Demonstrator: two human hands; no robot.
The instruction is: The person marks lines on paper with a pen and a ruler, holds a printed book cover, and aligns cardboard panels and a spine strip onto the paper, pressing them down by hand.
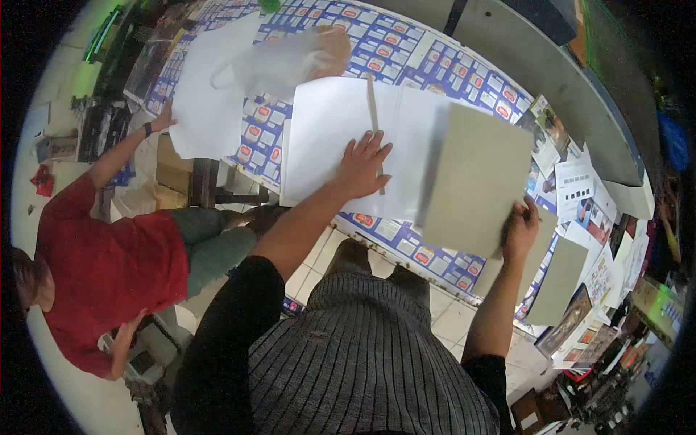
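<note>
My left hand (362, 167) lies with fingers spread over a narrow grey strip (374, 109) on a large white sheet (326, 116). The fingers press on the sheet and the strip. At the right edge of a stiff grey-beige board (475, 181), my right hand (522, 226) is closed around the edge. The board is held above the table, over the right part of the white paper. Beneath my right hand is another grey board (533, 264), partly hidden, with a smaller grey board piece (557, 281) beside it.
A co-worker in a red shirt (112, 279) touches another white sheet (214, 94) at the left. A clear plastic bag (279, 65) with something brown lies at the back. Printed papers (580, 185) cover the right end of the blue patterned table covering (384, 47).
</note>
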